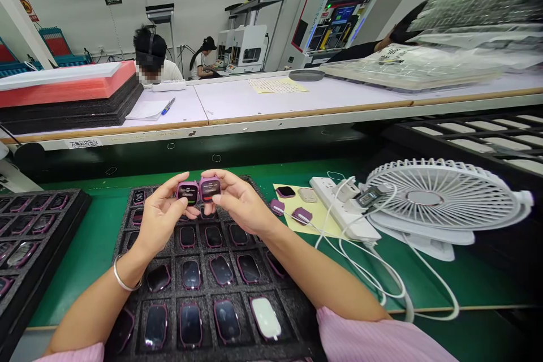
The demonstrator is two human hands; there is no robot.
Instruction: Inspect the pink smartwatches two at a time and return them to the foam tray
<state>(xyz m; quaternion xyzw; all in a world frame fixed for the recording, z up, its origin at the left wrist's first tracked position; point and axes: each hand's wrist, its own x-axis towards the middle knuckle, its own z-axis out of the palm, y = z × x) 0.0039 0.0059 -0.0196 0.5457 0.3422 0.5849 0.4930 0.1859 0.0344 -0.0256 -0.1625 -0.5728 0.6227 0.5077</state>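
Observation:
My left hand [163, 215] is closed on a purple smartwatch body [187, 193] without a strap, thumb at its lower edge. A second purple watch body [210, 189] is gripped between the thumb and fingers of my right hand [240, 201]. Both are held side by side, screens lit with small text I cannot read. Beneath them lies a black foam tray [169, 305] with compartments, most showing a dark-screened watch such as this one [190, 275]. One compartment near the front holds a white rounded piece [266, 318].
Right of the tray, several watches [302, 215] sit on yellow paper beside a white power strip [345, 209], loose white cables and a white fan [424, 198]. Another foam tray [80, 203] stands left. A raised shelf [237, 104] crosses behind; people sit beyond it.

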